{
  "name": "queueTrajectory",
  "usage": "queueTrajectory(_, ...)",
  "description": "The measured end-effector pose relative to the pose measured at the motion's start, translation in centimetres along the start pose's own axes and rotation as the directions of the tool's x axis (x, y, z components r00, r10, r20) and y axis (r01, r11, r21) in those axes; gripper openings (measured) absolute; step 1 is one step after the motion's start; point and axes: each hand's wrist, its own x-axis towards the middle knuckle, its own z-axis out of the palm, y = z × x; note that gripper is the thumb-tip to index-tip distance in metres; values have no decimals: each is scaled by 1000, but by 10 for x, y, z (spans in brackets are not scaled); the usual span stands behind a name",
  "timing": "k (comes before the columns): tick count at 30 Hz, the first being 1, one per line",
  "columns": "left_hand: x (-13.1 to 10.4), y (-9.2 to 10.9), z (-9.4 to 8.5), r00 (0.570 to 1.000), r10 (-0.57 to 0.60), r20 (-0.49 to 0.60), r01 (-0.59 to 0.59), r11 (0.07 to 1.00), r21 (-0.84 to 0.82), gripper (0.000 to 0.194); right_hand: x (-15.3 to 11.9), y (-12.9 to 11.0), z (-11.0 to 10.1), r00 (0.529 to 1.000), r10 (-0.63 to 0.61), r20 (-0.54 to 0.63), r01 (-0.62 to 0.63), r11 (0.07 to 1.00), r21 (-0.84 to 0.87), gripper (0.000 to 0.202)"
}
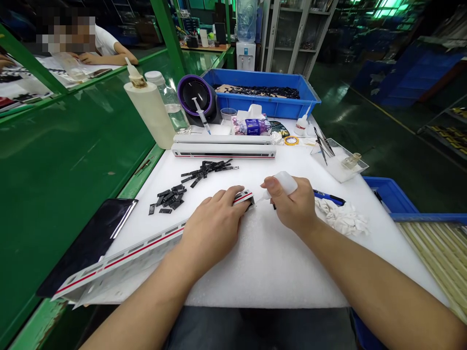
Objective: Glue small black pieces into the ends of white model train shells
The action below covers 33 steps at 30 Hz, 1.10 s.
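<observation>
My left hand (215, 221) is closed around the far end of a long white model train car shell (138, 249) with a red stripe and window openings. The shell lies tilted on its side, running to the table's near left. My right hand (297, 206) grips a small white squeeze bottle (286, 183), its thin nozzle pointing left at the shell's end; I cannot tell whether the tip touches it. Beyond my left hand are two piles of small black pieces, a farther pile (207, 170) and a nearer pile (170, 198). Behind them rest white train shells (224, 149).
A dark tablet (87, 248) lies at the left edge. Crumpled white tissue (343, 217) and a blue pen (328, 197) are right of my right hand. At the back stand a large bottle (151, 114), a tissue box (251, 125) and a blue bin (262, 104). A person sits beyond the green partition.
</observation>
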Motion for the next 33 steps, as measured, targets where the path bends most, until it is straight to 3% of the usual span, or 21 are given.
queueTrajectory(18, 0, 1, -1, 1000, -11, 18, 11, 999, 42, 33, 3, 0, 0, 998, -52, -20, 52, 999, -2, 46)
queueTrajectory(27, 1, 1, -2, 999, -22, 36, 20, 999, 45, 33, 4, 2, -3, 999, -16, -30, 16, 1000, -27, 49)
queueTrajectory(33, 2, 2, -2, 999, -18, 31, 17, 999, 33, 33, 3, 0, -3, 998, 20, -51, -15, 997, 81, 46)
